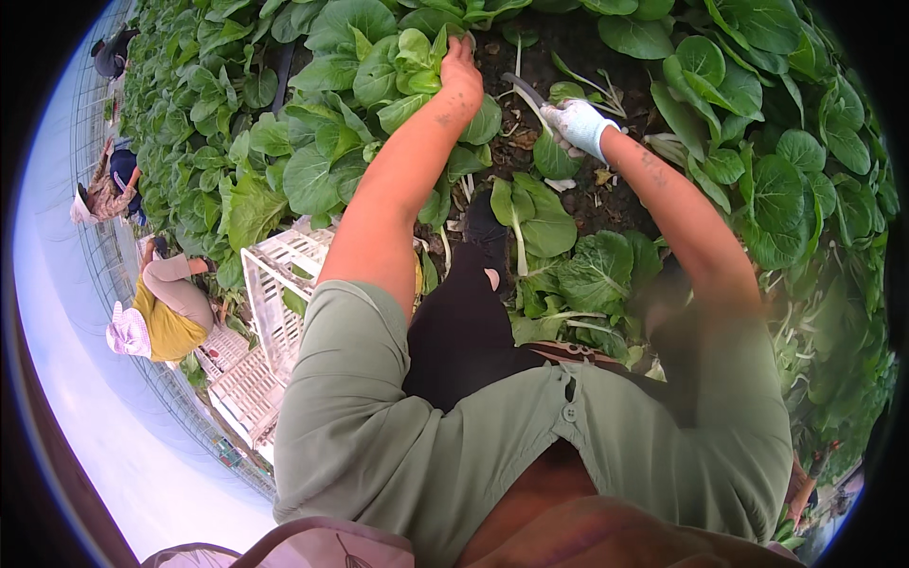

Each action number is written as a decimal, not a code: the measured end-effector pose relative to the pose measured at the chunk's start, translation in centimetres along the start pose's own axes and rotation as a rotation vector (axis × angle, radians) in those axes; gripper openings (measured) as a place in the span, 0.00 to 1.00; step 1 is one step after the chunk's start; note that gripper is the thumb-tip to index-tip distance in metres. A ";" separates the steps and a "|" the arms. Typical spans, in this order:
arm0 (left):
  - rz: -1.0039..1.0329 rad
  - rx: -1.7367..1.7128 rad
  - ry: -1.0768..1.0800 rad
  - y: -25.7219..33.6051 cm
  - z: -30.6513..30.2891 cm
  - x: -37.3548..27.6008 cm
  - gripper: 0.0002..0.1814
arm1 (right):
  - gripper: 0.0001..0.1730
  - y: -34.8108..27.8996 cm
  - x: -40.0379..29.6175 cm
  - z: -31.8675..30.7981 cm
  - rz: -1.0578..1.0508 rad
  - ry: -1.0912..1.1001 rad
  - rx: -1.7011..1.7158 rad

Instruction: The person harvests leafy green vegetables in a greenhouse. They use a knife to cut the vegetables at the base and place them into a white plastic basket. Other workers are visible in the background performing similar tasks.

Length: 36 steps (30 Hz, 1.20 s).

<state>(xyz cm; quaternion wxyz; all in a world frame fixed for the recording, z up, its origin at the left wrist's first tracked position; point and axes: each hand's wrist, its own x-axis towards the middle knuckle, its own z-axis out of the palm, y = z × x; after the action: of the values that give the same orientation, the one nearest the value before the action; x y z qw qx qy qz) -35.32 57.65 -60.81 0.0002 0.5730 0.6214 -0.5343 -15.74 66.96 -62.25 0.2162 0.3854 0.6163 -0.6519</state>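
Note:
My bare left hand (pixel 461 71) reaches into a leafy green plant (pixel 419 64) near the top centre, its palm against the leaves; the fingertips are partly hidden, so its grip is unclear. My right hand (pixel 577 129), in a white glove, is closed on a tool with a curved dark blade (pixel 527 89); its handle is hidden in the fist. The blade points up and left over the soil, beside a pale stalk. Just below the glove lies a green leaf (pixel 554 156). More cut leaves with white stalks (pixel 543 220) lie on the ground nearer my dark shoe (pixel 486 227).
White plastic crates (pixel 284 263) stand at my left. A person in a yellow top (pixel 167 319) crouches beyond them, with other people farther off. Dense leafy greens (pixel 781 184) grow on both sides. Loose leaves (pixel 596 270) lie between my legs.

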 end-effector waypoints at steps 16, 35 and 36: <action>-0.181 -0.240 0.456 1.3 8.8 0.5 0.10 | 0.18 -1.8 12.4 7.1 -0.544 0.117 -1.150; 0.194 -1.692 0.773 -4.2 -9.5 -13.7 0.18 | 0.22 -5.5 -13.0 -3.9 -0.739 0.501 0.346; 0.209 -1.741 0.766 -5.0 -10.5 -14.6 0.23 | 0.22 -5.8 -13.9 -4.1 -0.732 0.586 0.254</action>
<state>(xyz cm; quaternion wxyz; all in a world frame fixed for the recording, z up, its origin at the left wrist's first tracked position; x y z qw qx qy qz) -27.38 55.38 -44.04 0.2706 0.5602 0.7045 0.3416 -10.67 69.15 -47.63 -0.2584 0.3339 0.6620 -0.6193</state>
